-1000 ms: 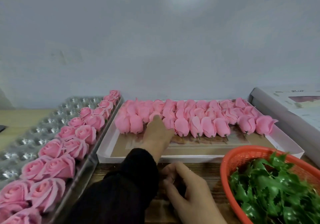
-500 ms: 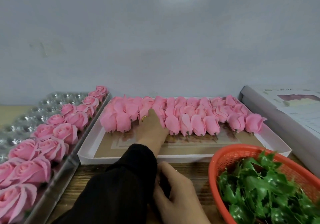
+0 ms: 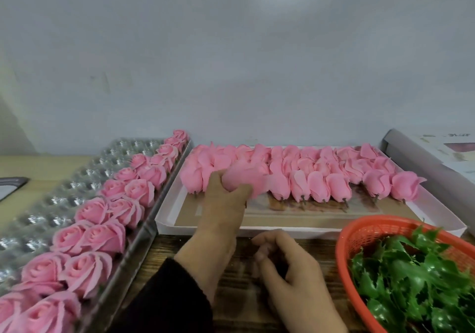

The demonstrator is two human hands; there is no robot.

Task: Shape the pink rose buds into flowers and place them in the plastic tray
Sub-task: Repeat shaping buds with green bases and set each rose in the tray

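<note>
Rows of pink rose buds (image 3: 316,175) lie in a shallow white box (image 3: 221,226) at the centre. My left hand (image 3: 221,204) reaches into the box and grips one pink bud (image 3: 244,177), lifted slightly above the front row. My right hand (image 3: 290,268) rests on the wooden table in front of the box, fingers loosely curled and holding nothing that I can see. On the left stands the clear plastic tray (image 3: 38,217) with many cups. Two rows of shaped pink roses (image 3: 102,237) fill its right side.
An orange basket (image 3: 359,235) of green plastic leaves (image 3: 416,276) sits at the right front. A grey-white carton (image 3: 431,157) lies at the far right. A grey wall stands right behind the box and tray. A dark flat object (image 3: 10,186) lies at the far left.
My left hand has closed round a bud and raised it out of the front row. My right hand has slid right, out from under the left sleeve.
</note>
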